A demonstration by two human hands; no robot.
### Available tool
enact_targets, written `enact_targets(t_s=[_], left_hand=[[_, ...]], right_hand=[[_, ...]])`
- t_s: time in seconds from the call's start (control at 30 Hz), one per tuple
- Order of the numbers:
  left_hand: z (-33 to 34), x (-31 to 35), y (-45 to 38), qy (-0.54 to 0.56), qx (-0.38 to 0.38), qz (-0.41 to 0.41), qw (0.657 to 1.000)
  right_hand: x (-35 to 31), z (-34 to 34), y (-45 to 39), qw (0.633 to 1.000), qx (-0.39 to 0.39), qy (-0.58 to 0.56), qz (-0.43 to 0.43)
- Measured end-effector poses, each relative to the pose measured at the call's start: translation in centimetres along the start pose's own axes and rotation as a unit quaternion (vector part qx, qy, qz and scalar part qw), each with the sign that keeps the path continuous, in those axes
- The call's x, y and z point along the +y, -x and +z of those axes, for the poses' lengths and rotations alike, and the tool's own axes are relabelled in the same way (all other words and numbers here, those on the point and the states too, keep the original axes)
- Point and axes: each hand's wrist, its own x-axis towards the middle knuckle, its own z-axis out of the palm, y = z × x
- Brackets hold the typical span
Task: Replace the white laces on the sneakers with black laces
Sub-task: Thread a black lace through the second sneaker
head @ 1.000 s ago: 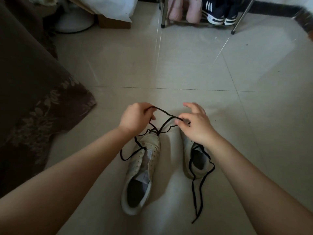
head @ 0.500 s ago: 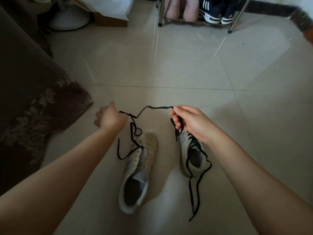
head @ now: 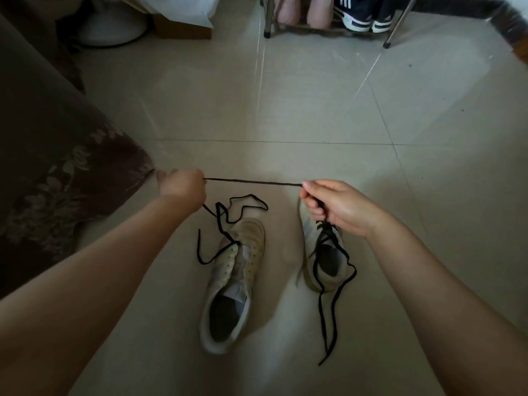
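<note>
Far left: dark brown fabric with a pale floral pattern, draped down to the pale tiled floor.

Left hand: fingers curled into a fist, one end of a thin black lace gripped in it. Lace is stretched taut and level across to the right hand, clear of the floor and above both toes.

Below the left hand, more black lace is seen hanging in loose loops, running down into the lower eyelets of the worn white low-top sneaker on the left. That sneaker is lying on the floor, toe pointing away, mostly unlaced, tongue and insole exposed.

Right hand: fingers curled, taut lace pinched between thumb and forefinger at the fingertips; whether more lace is bunched in the palm cannot be told.

Directly under the right hand: second white sneaker, toe partly hidden by the hand, black lace threaded through its eyelets, loose ends trailing down over the floor toward the camera.

Sneakers are side by side, apart, not touching.

Top edge: white round base at left, metal-legged shoe rack at right with pink slippers and dark striped trainers stored on it.
</note>
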Motion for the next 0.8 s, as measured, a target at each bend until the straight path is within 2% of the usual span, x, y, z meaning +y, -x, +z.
enact_targets(t_s=[0.07, 0.1, 0.13, 0.17, 0.2, 0.33, 0.4, 0.53, 0.6, 0.67, 0.73, 0.8], left_hand=[[0.3, 1.5, 1.6, 0.069, 0.117, 0.049, 0.99], [0.2, 2.9, 3.4, 0.167, 0.193, 0.101, 0.962], [-0.1, 4.5, 5.6, 0.278, 0.23, 0.155, 0.92], [-0.4, 6.3, 7.9, 0.379, 0.213, 0.196, 0.879], [-0.3, 7.7, 9.7, 0.442, 0.156, 0.225, 0.854], [1.5, 9.7, 11.8, 0.464, -0.082, 0.248, 0.847], [1.8, 9.3, 11.9, 0.517, -0.135, 0.222, 0.815], [2.8, 8.2, 11.9, 0.52, -0.225, 0.208, 0.797], [2.7, 7.8, 11.6, 0.583, -0.242, 0.158, 0.759], [2.0, 7.6, 10.8, 0.657, -0.212, 0.068, 0.721], [1.0, 7.6, 9.8, 0.7, -0.198, 0.033, 0.685], [0.2, 7.7, 9.1, 0.727, -0.203, 0.028, 0.656]], right_hand=[[-0.1, 1.0, -0.4, 0.994, 0.013, -0.111, 0.013], [-0.3, 1.5, -0.6, 0.985, 0.014, -0.168, 0.021], [-0.5, 2.1, -0.8, 0.975, 0.012, -0.219, 0.029], [-0.6, 2.5, -0.9, 0.963, 0.007, -0.266, 0.036], [-0.8, 2.9, -1.1, 0.95, 0.002, -0.311, 0.038], [-1.3, 3.6, -1.7, 0.903, 0.008, -0.428, 0.022], [-1.4, 3.3, -2.1, 0.898, 0.045, -0.439, 0.011], [-0.7, 2.0, -2.6, 0.885, 0.107, -0.452, 0.001], [0.7, 1.7, -2.2, 0.923, 0.087, -0.371, 0.051], [2.7, 2.1, -1.4, 0.98, 0.037, -0.164, 0.109], [4.4, 3.3, -0.5, 0.994, -0.018, 0.029, 0.107], [5.0, 4.7, 0.2, 0.989, -0.044, 0.12, 0.08]])
